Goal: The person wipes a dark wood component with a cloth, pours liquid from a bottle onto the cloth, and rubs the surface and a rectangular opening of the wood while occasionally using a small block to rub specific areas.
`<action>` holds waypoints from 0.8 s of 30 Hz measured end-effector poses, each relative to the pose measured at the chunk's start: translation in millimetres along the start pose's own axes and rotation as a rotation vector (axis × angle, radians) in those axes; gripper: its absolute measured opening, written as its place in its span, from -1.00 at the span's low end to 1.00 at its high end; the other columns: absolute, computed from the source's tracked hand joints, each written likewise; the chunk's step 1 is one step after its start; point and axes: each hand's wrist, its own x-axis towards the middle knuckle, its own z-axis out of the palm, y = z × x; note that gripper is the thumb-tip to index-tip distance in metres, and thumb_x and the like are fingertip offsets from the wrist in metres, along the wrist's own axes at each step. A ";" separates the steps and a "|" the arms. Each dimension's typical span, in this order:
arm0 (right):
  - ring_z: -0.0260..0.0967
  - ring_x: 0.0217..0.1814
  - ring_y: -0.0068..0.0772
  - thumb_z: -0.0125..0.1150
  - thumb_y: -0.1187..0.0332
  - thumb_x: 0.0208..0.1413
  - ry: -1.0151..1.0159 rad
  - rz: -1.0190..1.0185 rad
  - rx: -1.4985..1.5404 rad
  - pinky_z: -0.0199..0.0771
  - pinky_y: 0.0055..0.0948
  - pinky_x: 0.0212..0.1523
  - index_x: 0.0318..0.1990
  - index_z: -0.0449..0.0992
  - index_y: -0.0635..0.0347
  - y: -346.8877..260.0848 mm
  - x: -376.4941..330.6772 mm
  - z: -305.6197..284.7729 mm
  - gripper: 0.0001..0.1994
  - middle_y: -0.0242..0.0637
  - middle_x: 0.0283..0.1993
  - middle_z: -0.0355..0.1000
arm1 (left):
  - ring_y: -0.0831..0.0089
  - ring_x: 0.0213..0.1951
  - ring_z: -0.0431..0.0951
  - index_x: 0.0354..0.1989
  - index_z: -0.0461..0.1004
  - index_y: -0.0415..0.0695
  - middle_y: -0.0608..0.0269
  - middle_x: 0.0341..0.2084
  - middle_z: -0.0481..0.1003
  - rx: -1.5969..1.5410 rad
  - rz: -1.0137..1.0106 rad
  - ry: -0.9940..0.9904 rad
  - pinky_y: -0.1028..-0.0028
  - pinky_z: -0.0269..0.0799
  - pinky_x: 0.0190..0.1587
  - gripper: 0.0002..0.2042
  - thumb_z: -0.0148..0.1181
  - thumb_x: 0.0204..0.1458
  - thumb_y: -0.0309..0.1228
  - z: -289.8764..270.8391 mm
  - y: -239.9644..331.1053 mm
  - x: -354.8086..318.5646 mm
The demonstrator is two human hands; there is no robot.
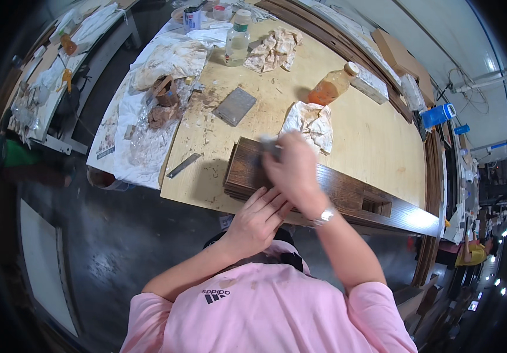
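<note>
A dark brown wooden beam [342, 183] with a rectangular cut-out lies along the near side of the pale worktable; more dark boards seem stacked beneath its left end. My left hand [259, 219] rests against its near edge, fingers stretched out and touching the wood. Over the top face, my right hand [292, 167] is closed and smeared by motion. A small grey piece [270, 143] shows at its fingertips, too blurred to name. Just beyond lies a crumpled, stained white paper [310, 125]. A thin flat metal blade [183, 165] sits left of the beam.
On the tabletop [383, 159] stand a bottle of orange liquid [334, 84] and a clear bottle [237, 44]. A grey rectangular pad [235, 106] and another crumpled paper [275, 49] lie there too. At left, a plastic-covered surface holds a brown-stained cup [165, 92]. Long dark boards [432, 194] line the right side.
</note>
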 end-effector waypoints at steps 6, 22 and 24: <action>0.49 -0.40 -0.02 0.33 0.23 0.10 0.074 0.428 -0.181 0.48 -0.17 -0.35 -0.45 0.53 0.32 113.0 -48.3 -83.1 -0.71 0.00 -0.38 0.48 | 0.10 0.25 0.39 0.05 0.49 -0.27 0.02 0.15 0.43 0.033 0.016 -0.053 0.05 0.24 0.26 -0.56 0.27 -0.10 -0.52 0.0 1.7 3.3; 0.49 -0.31 0.08 0.31 0.22 0.06 0.203 0.596 -0.271 0.48 -0.07 -0.27 -0.45 0.51 0.27 176.9 -84.5 -125.5 -0.74 0.05 -0.34 0.48 | 0.04 0.25 0.38 0.07 0.49 -0.25 0.02 0.16 0.45 0.098 -0.018 -0.069 0.00 0.17 0.30 -0.53 0.25 -0.12 -0.58 3.3 7.1 5.6; 0.47 -0.30 0.15 0.27 0.28 0.04 0.275 0.406 -0.179 0.47 -0.02 -0.25 -0.45 0.49 0.26 132.6 -71.9 -88.1 -0.78 0.06 -0.35 0.47 | 0.04 0.25 0.38 0.08 0.49 -0.25 0.02 0.16 0.44 0.085 -0.003 -0.091 0.00 0.16 0.31 -0.53 0.25 -0.12 -0.59 2.2 11.2 6.4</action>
